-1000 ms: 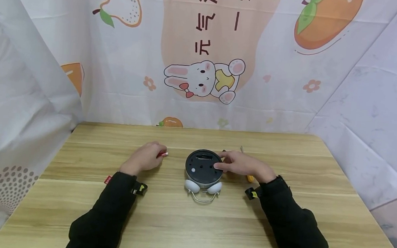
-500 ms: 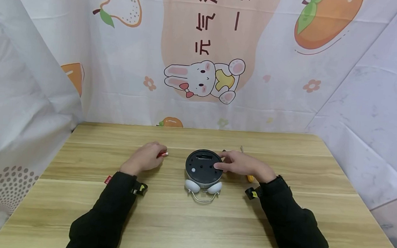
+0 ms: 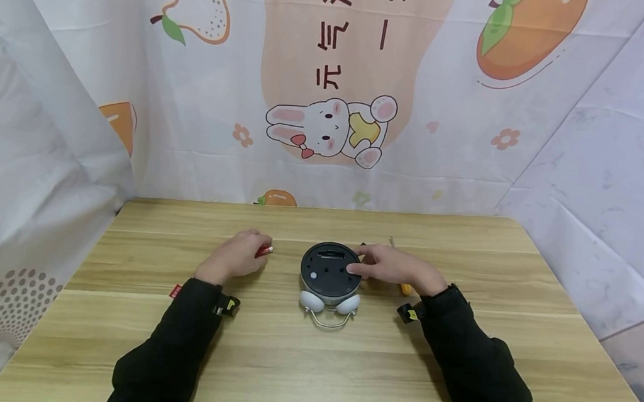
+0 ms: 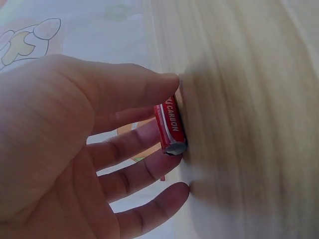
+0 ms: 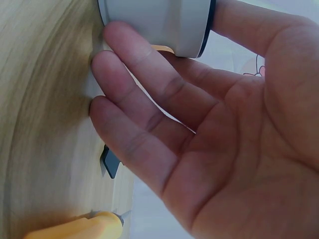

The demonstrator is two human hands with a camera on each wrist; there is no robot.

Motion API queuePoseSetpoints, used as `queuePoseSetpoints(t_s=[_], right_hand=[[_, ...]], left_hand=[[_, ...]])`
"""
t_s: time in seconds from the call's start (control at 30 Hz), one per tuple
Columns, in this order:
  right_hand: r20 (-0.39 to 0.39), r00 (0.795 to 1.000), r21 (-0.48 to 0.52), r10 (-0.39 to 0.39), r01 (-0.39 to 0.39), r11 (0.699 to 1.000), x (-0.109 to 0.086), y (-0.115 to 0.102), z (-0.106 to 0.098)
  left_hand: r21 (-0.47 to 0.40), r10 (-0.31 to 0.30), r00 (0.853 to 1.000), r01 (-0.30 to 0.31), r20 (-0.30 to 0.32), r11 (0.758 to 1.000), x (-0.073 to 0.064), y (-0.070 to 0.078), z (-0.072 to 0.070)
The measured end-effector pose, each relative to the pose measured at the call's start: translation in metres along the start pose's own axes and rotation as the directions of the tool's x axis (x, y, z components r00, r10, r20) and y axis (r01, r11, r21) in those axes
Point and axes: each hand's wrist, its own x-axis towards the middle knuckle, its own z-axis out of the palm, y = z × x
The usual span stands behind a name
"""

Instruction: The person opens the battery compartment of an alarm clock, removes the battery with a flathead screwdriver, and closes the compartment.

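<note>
A black-backed alarm clock [image 3: 329,283] lies face down on the table, its two white bells and wire handle toward me. The battery slot in its back is uncovered. My right hand [image 3: 393,265] holds the clock's right side, thumb on the back and fingers along the pale casing [image 5: 154,25]. To the left, my left hand [image 3: 235,256] pinches a red battery [image 4: 170,124] between thumb and fingers, close over the tabletop. The battery's silver end shows in the left wrist view. The left little finger [image 4: 164,204] rests apart from the battery.
A screwdriver with a yellow handle [image 3: 406,289] lies partly hidden behind the right hand. A small flat black piece [image 5: 109,162] is near the right fingers. A small red piece [image 3: 175,291] shows beside the left sleeve. Patterned cloth [image 3: 204,116] hangs behind the wooden table [image 3: 308,376].
The battery has turned slightly in my left fingers. Both hands and the clock stay where they were.
</note>
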Motion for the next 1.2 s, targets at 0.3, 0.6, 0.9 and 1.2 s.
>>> queuePoseSetpoints(t_s=[0.3,0.6,0.9,1.2], right_hand=[[0.009,1.000,-0.002,0.005,-0.005,1.000,-0.001,-0.002,0.000],[0.001,1.000,-0.006,0.002,-0.002,1.000,-0.001,-0.002,0.000],[0.000,1.000,-0.019,0.007,-0.007,1.000,0.000,-0.002,0.000],[0.001,1.000,-0.015,0.005,-0.005,1.000,0.000,-0.001,0.000]], left_hand=[[-0.110,0.129,0.989,-0.137,-0.075,0.984,0.000,0.020,-0.003],[-0.144,0.191,0.981,-0.193,-0.025,0.971,0.005,0.042,0.001],[-0.213,0.165,0.984,-0.147,0.065,0.966,0.005,0.058,0.009],[-0.227,0.177,0.980,-0.153,0.090,0.962,0.005,0.063,0.018]])
